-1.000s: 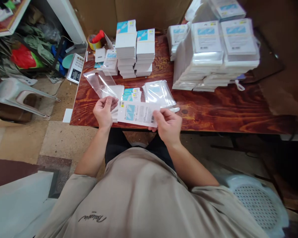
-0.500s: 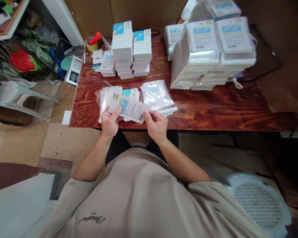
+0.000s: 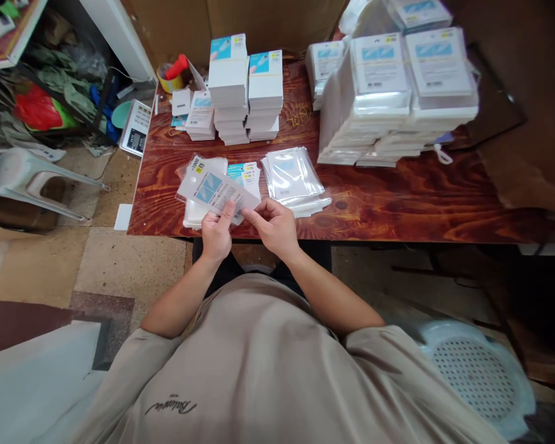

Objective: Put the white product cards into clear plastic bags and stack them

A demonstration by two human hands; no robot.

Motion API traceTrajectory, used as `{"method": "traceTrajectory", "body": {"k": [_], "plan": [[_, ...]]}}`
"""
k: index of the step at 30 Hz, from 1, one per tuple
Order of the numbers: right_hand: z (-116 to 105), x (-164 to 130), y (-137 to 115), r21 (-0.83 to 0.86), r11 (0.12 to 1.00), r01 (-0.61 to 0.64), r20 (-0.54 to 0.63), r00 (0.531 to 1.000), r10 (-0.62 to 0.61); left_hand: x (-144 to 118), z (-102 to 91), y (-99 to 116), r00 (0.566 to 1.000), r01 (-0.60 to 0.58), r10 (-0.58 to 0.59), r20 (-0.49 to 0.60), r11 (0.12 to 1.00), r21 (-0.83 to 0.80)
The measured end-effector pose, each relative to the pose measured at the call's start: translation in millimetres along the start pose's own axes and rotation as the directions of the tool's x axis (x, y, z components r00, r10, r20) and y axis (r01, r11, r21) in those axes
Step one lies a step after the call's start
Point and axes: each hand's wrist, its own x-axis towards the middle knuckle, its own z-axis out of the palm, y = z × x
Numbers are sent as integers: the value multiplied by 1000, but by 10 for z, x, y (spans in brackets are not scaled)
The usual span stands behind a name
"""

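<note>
My left hand (image 3: 216, 234) and my right hand (image 3: 272, 227) both pinch the near end of a white printed card (image 3: 213, 188) that sits inside a clear plastic sleeve (image 3: 192, 176). The card tilts up and to the left over the front edge of the wooden table (image 3: 398, 197). Under it lie a small pile of empty sleeves and loose blue-and-white cards (image 3: 246, 172). Just right of my hands is a pile of bagged cards (image 3: 293, 176).
Two tall stacks of white cards (image 3: 245, 86) stand at the back middle, a low stack (image 3: 201, 117) and tape roll (image 3: 173, 77) to their left. Large bundles of bagged cards (image 3: 398, 92) fill the back right. A scale (image 3: 135, 128) and a plastic stool (image 3: 481, 376) sit nearby.
The card has slid into the clear sleeve and swung left. My hands have come together at its near end, close to the table edge.
</note>
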Motion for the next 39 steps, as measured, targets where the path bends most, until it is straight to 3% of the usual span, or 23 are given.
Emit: {"method": "traceTrajectory", "body": {"k": [3, 5, 7, 9, 10, 12, 13, 15, 17, 19, 21, 22, 24, 26, 28, 29, 30, 32, 34, 36, 38, 39], "plan": [[-87, 48, 17, -280, 949, 147, -152, 969, -195, 29, -79, 64, 995, 66, -71, 71, 996, 67], [-172, 110, 17, -256, 952, 167, -104, 974, -199, 89, -132, 154, 961, 162, -205, 186, 961, 223], [-282, 215, 31, -160, 978, 131, -17, 991, -135, 192, -191, 248, 939, 139, -252, 235, 900, 412], [-433, 359, 74, -186, 978, 99, -89, 989, -118, 348, -278, 331, 984, -39, -78, 161, 785, 618], [-523, 438, 107, -264, 961, 86, -186, 973, -138, 443, -338, 366, 992, -128, 77, 103, 664, 737], [-709, 589, 189, -504, 864, 0, -354, 912, -207, 646, -490, 420, 959, -147, 279, 59, 305, 941], [-790, 650, 232, -626, 776, -73, -396, 887, -236, 744, -576, 436, 964, -82, 265, 33, 175, 981], [-895, 726, 297, -793, 576, -200, -427, 857, -290, 911, -744, 445, 991, 52, 115, -64, 97, 994], [-894, 731, 312, -859, 454, -236, -414, 843, -344, 1024, -877, 431, 992, 126, -5, -127, 132, 983], [-788, 674, 261, -900, 423, -106, -284, 878, -385, 1086, -957, 421, 991, 130, -52, -122, 191, 973], [-608, 585, 157, -897, 395, 199, 35, 922, -385, 1110, -989, 445, 992, 114, -77, -99, 224, 968], [-505, 539, 96, -854, 362, 373, 240, 901, -361, 1111, -991, 475, 992, 109, -87, -91, 223, 969], [-308, 461, -20, -748, 261, 611, 559, 791, -249, 1092, -982, 564, 995, 76, -83, -63, 162, 984], [-156, 408, -108, -706, 158, 690, 684, 723, -101, 1050, -964, 664, 999, 5, -44, -3, 61, 998], [-74, 377, -164, -705, 90, 704, 707, 707, 10, 994, -939, 734, 997, -71, 33, 70, 15, 997], [-59, 367, -185, -701, 71, 709, 713, 700, 49, 967, -923, 747, 993, -93, 80, 89, 57, 994], [-61, 359, -202, -694, 59, 717, 720, 690, 77, 944, -902, 745, 989, -100, 122, 80, 161, 982], [-108, 343, -233, -680, 57, 731, 732, 675, 94, 916, -848, 698, 989, -65, 148, -10, 489, 870], [-198, 318, -262, -708, 107, 698, 700, 714, -14, 906, -782, 617, 991, 11, 78, -112, 776, 631], [-310, 273, -286, -747, 276, 605, 539, 794, -280, 898, -708, 531, 987, 57, 14, -161, 903, 427], [-415, 201, -294, -670, 581, 461, 169, 858, -485, 877, -628, 459, 984, 57, -3, -179, 953, 299], [-455, 158, -288, -553, 738, 387, -13, 881, -472, 859, -584, 430, 982, 55, -8, -188, 968, 244]]}}
